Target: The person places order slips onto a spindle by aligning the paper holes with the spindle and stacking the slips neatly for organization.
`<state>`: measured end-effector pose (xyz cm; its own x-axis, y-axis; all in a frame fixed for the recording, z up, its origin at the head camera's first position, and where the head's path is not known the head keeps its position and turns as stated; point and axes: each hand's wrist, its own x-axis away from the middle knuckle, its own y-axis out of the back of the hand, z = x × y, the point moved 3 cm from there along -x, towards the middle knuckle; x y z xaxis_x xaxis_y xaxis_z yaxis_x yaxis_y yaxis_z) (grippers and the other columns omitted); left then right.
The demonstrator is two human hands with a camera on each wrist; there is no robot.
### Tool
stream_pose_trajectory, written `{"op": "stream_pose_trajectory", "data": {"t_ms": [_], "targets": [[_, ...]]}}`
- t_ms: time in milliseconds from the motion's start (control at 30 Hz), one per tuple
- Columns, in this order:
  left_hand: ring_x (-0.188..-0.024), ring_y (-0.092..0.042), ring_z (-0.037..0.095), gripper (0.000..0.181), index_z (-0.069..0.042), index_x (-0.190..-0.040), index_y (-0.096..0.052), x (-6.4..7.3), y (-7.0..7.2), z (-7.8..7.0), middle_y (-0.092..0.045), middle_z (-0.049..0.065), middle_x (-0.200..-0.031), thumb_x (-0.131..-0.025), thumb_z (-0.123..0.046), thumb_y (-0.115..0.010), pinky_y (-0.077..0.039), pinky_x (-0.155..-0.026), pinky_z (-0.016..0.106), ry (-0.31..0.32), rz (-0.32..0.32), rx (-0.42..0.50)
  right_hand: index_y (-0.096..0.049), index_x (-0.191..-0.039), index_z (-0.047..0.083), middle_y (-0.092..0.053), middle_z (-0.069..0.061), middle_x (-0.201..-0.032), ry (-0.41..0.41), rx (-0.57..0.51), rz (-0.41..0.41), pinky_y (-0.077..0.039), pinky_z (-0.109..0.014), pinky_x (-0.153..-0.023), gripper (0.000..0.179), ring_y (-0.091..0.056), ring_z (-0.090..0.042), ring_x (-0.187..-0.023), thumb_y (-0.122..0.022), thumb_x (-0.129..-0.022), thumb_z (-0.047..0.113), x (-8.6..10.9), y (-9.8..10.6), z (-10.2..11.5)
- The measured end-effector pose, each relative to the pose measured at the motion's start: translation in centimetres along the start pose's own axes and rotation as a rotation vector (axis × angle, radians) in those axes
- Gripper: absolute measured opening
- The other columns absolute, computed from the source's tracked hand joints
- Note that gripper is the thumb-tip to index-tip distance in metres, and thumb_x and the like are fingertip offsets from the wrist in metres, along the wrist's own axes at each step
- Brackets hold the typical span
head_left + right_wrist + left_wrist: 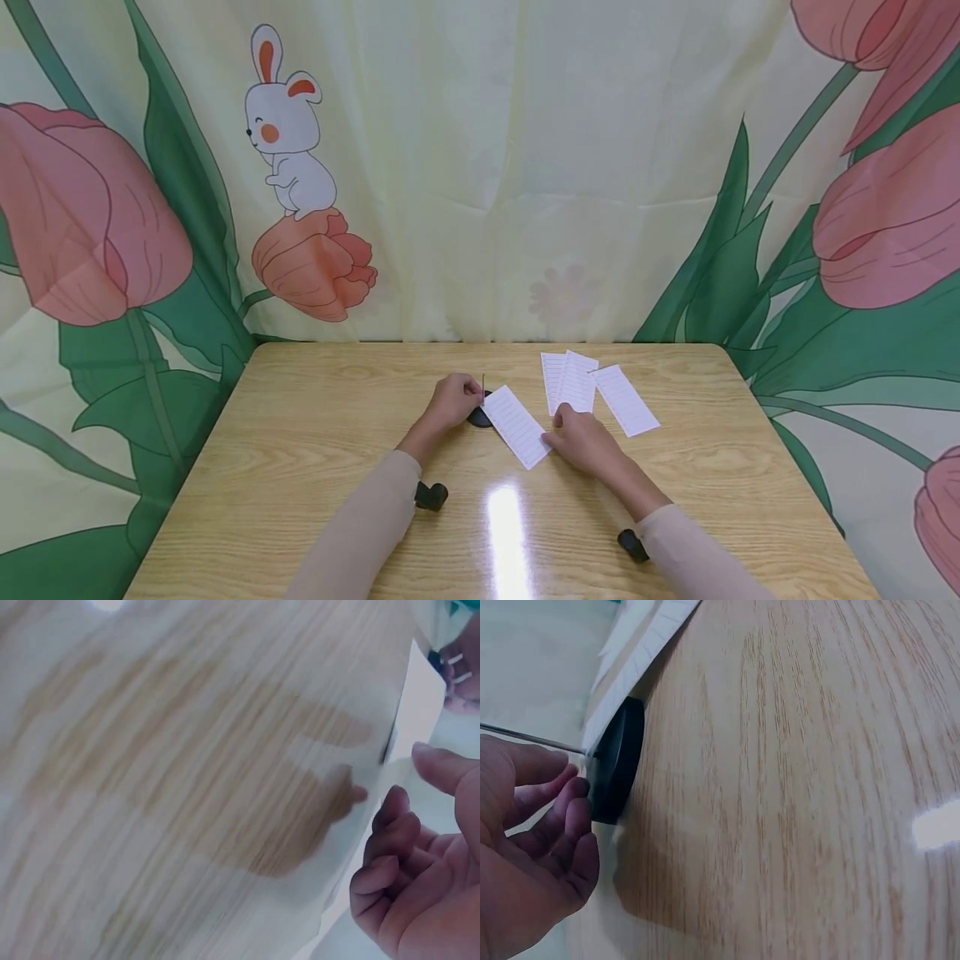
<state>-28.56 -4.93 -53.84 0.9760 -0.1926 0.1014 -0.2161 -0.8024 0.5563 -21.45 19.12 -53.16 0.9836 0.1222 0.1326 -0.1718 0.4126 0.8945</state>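
A black-based bill spike (480,418) stands on the table, its thin rod upright. One printed paper slip (517,427) has its upper left corner at the rod, low over the base. My left hand (452,402) is beside the rod; in the left wrist view its bent fingers (576,817) come close to the black base (620,761) and the slip's corner, with nothing seen between them. My right hand (583,437) is at the slip's lower right edge. In the right wrist view its thumb and fingers stand apart, near the white slip (421,690).
Behind my right hand lie several more printed slips: two overlapping slips (576,382) and a slanted slip (627,402) to their right. A wooden table (322,417) spans the scene, with a tulip-and-rabbit curtain (450,167) behind its far edge.
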Motion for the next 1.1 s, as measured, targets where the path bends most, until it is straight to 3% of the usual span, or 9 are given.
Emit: {"op": "stream_pose_trajectory", "data": {"t_ms": [167,333,500,800,967,1100], "targets": [[-0.078,-0.057,0.016,0.004,-0.002,-0.093,-0.07,0.3,0.4,-0.4,-0.065,0.006,-0.084,-0.094,-0.006,-0.071,-0.048,-0.069,0.026,-0.06,-0.007,-0.019,-0.062,-0.107,0.004,-0.063,-0.004,-0.078,0.001,-0.089,-0.033,-0.047,-0.034,-0.066,0.03,-0.056,-0.017,-0.071,-0.076,-0.094,0.026,0.3,1.0,-1.9],[-0.084,-0.059,0.017,0.005,-0.004,-0.099,-0.071,0.4,0.7,-0.6,-0.065,0.007,-0.093,-0.094,-0.006,-0.071,-0.052,-0.074,0.028,-0.081,-0.003,-0.036,-0.065,-0.111,-0.003,-0.069,-0.009,-0.093,0.02,-0.121,-0.124,-0.054,-0.045,-0.082,0.032,-0.066,-0.024,-0.088,-0.075,-0.095,0.022,0.9,2.4,-4.1],[-0.093,-0.061,0.02,0.02,-0.004,-0.114,-0.07,0.8,1.2,-0.5,-0.064,0.011,-0.113,-0.095,-0.009,-0.071,-0.056,-0.081,0.034,-0.059,-0.003,-0.042,-0.062,-0.122,-0.008,-0.065,-0.019,-0.107,0.001,-0.129,-0.175,-0.054,-0.051,-0.088,0.04,-0.066,-0.033,-0.098,-0.071,-0.097,0.023,1.5,3.8,-6.1],[-0.086,-0.052,0.019,0.049,-0.007,-0.135,-0.064,1.2,1.4,0.5,-0.061,0.011,-0.133,-0.09,-0.017,-0.081,-0.047,-0.073,0.031,-0.112,0.052,-0.081,-0.051,-0.14,-0.011,-0.052,-0.034,-0.136,-0.102,-0.12,-0.181,-0.049,-0.06,-0.097,0.057,-0.059,-0.048,-0.118,-0.065,-0.101,0.028,1.7,5.7,-10.2],[-0.102,-0.057,0.024,0.063,-0.006,-0.141,-0.06,1.2,1.0,0.8,-0.057,0.012,-0.143,-0.086,-0.021,-0.086,-0.053,-0.089,0.04,-0.15,0.073,-0.105,-0.049,-0.14,-0.016,-0.047,-0.04,-0.138,-0.134,-0.088,-0.185,-0.04,-0.066,-0.106,0.061,-0.047,-0.055,-0.128,-0.066,-0.1,0.028,1.6,6.0,-11.5],[-0.124,-0.057,0.031,0.067,-0.005,-0.142,-0.059,1.3,0.6,1.0,-0.055,0.015,-0.146,-0.084,-0.021,-0.088,-0.048,-0.107,0.048,-0.171,0.082,-0.147,-0.049,-0.136,-0.018,-0.048,-0.041,-0.135,-0.169,-0.069,-0.176,-0.038,-0.066,-0.108,0.064,-0.044,-0.056,-0.128,-0.068,-0.099,0.031,1.5,6.2,-12.2]]}}
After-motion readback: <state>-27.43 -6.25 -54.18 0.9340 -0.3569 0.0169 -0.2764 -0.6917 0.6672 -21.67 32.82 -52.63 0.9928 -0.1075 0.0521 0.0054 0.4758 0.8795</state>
